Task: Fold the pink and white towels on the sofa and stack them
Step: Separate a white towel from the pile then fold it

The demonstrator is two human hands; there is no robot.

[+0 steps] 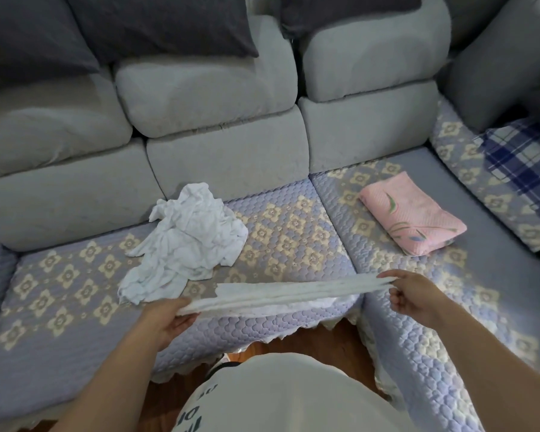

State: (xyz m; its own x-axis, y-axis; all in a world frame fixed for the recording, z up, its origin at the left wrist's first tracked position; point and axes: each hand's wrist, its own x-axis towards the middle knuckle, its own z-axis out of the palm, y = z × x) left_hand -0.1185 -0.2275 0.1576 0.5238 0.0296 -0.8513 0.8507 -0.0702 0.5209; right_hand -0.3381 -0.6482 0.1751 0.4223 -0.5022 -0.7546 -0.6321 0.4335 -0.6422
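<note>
A white towel (281, 293) is stretched edge-on between my two hands, just above the front of the sofa seat (278, 235). My left hand (169, 319) grips its left end. My right hand (413, 294) pinches its right end. A second white towel (184, 241) lies crumpled on the seat behind my left hand. A folded pink towel (413, 213) with a flower print lies on the right seat cushion, apart from both hands.
Grey back cushions (206, 95) line the sofa's rear, with dark pillows (156, 23) on top. A blue plaid cloth (521, 157) lies on the corner seat at far right. Wooden floor (331, 341) shows below the seat edge near my body.
</note>
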